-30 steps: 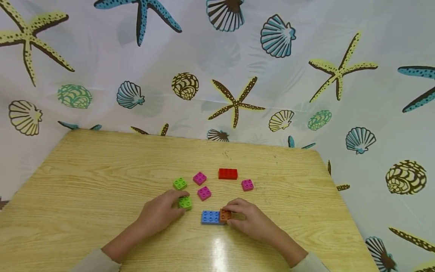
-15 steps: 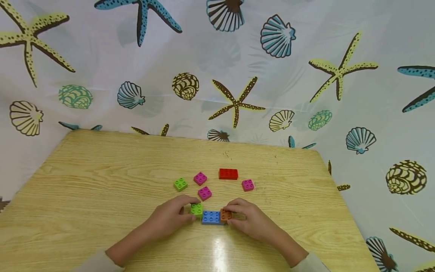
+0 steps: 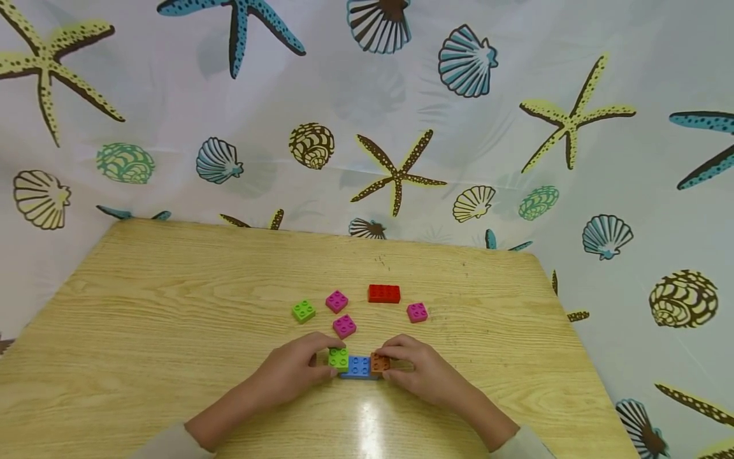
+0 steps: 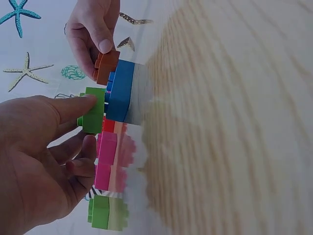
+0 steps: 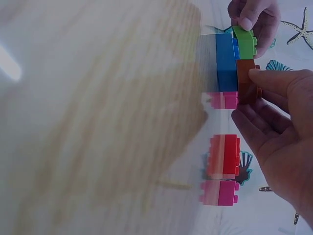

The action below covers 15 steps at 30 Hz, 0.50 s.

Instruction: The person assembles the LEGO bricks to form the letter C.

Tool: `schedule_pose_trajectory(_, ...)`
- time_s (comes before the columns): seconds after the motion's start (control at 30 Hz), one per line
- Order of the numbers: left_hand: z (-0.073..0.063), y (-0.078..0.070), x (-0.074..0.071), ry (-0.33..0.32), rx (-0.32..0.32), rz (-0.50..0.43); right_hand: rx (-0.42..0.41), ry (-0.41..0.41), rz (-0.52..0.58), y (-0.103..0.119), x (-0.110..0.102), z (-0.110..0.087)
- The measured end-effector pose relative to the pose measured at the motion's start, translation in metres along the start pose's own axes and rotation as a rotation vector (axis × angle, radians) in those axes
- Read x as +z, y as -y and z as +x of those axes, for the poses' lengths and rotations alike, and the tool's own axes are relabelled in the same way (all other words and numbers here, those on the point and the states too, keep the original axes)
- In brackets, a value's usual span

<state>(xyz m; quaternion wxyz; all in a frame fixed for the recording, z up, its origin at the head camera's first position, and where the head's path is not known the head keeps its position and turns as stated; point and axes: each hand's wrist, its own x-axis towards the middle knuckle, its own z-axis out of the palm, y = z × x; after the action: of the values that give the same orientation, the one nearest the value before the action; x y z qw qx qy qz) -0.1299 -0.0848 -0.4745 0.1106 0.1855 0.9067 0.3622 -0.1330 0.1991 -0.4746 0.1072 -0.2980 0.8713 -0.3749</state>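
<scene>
A long blue toy brick [image 3: 359,366] lies on the wooden table between both hands. My left hand [image 3: 301,366] pinches a square green brick [image 3: 338,359] between thumb and fingers, over the blue brick's left end. In the left wrist view the green brick [image 4: 93,110] sits right at the studs of the blue brick [image 4: 121,91]. With thumb and fingers, my right hand [image 3: 421,370] grips a small brown brick [image 3: 380,363] on the blue brick's right end. The right wrist view shows that brown brick [image 5: 247,81] against the blue brick's studded side.
Behind the hands lie another green brick [image 3: 304,311], two pink bricks near it, one of them a pink brick [image 3: 345,326], a red brick [image 3: 384,293] and a further pink brick [image 3: 417,312]. A shell-patterned curtain [image 3: 275,95] hangs behind the wooden table [image 3: 172,287].
My left hand has carried the green brick rightward from beside the pink brick to over the blue brick's left end. The right hand has stayed on the brown brick.
</scene>
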Motion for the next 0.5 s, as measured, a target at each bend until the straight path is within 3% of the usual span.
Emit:
schedule_pose_trajectory(0.3, -0.0001, -0.0023, 0.0019, 0.000, 0.014, 0.038, 0.006, 0.005, -0.004, 0.0013, 0.0002, 0.0001)
schedule_pose_trajectory(0.5, -0.0002, -0.0050, 0.0005, -0.005, 0.060, 0.114, 0.007, 0.005, -0.004, 0.0015, 0.0000, -0.0001)
